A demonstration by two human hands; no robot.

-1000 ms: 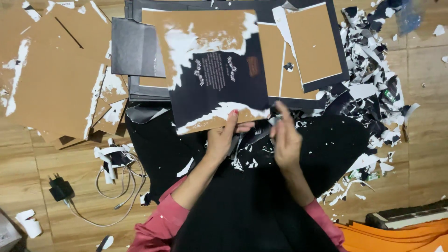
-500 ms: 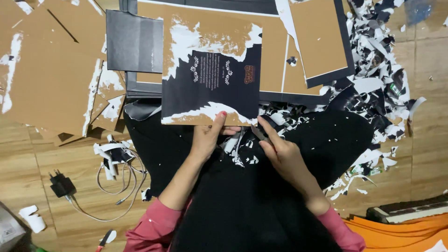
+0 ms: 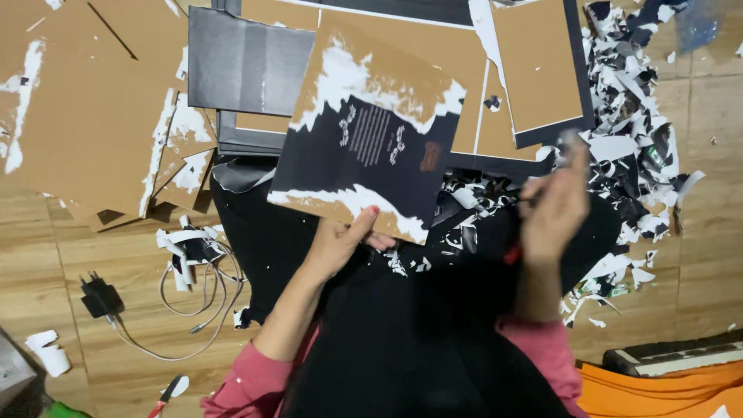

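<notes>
i hold a half-stripped dark board cover [image 3: 371, 162] up over my lap above the wooden floor [image 3: 116, 271].
my left hand [image 3: 340, 240] pinches its lower edge, thumb on top; my right hand [image 3: 553, 205] is raised and blurred, fingers closed around a thin tool i cannot identify, beside the paper scraps [image 3: 635, 147] at the floor's right edge.

Our right hand [image 3: 553, 205] is smeared by motion, so we cannot tell what the thin pale thing [image 3: 571, 147] at its fingertips is, nor how tightly it is pinched. Our left hand [image 3: 340, 241] has its fingers tucked behind the card [image 3: 371, 155], only the thumb showing. The orange cloth [image 3: 658, 391], the brown boards [image 3: 77, 101] and a grey box [image 3: 11, 371] run off the edges.
</notes>
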